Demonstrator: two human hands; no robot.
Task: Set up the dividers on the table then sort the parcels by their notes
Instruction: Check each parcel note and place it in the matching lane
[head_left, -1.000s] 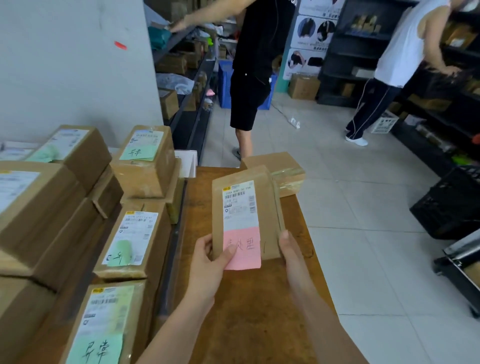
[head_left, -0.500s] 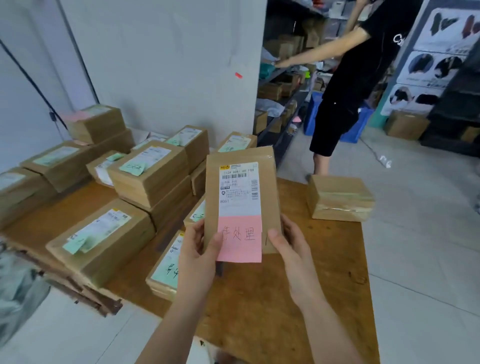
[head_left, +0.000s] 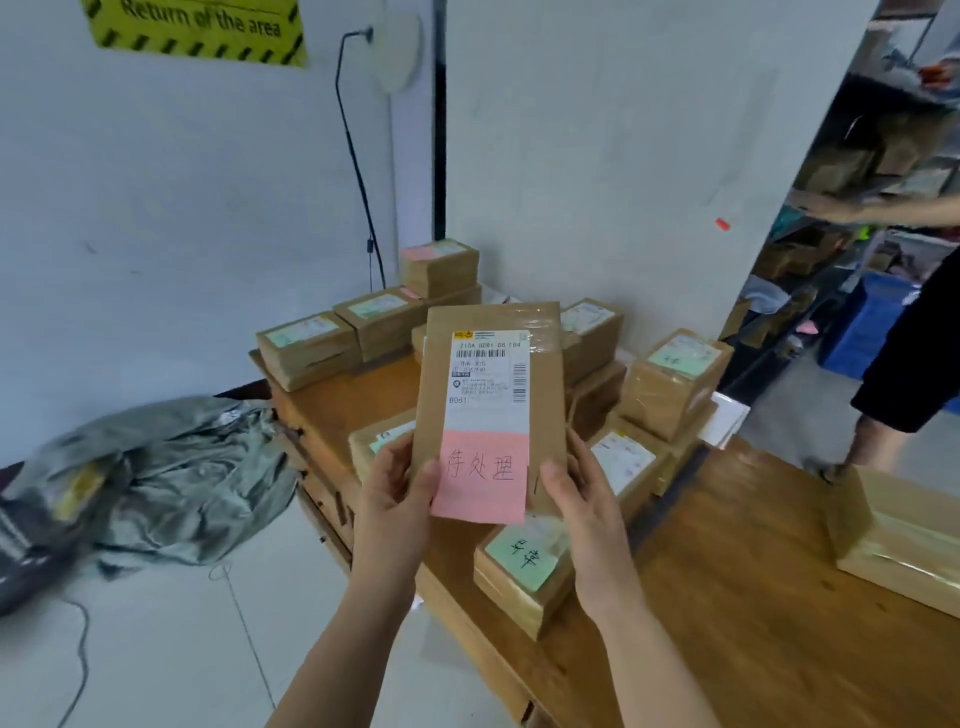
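Note:
I hold a flat brown parcel (head_left: 543, 395) upright in front of me, above the wooden table (head_left: 769, 597). It bears a white shipping label and a pink note (head_left: 483, 475) with handwriting at its lower end. My left hand (head_left: 397, 491) grips its lower left edge, thumb on the pink note. My right hand (head_left: 576, 493) grips its lower right edge. Behind and below it, several brown parcels with green notes are stacked on the table, one with a green note (head_left: 522, 558) lying just under my hands. At the far corner, a parcel with a pink note (head_left: 439, 265) tops a stack.
A plain brown box (head_left: 904, 545) lies at the table's right end. A grey sack (head_left: 171, 467) is slumped on the floor to the left, with a cable beside it. A person in black (head_left: 914, 343) stands at the right by the shelves. White walls close the back.
My view has swung left, toward the wall corner and the stacked parcels. The parcel stays gripped in both hands the same way, held up a little higher before me.

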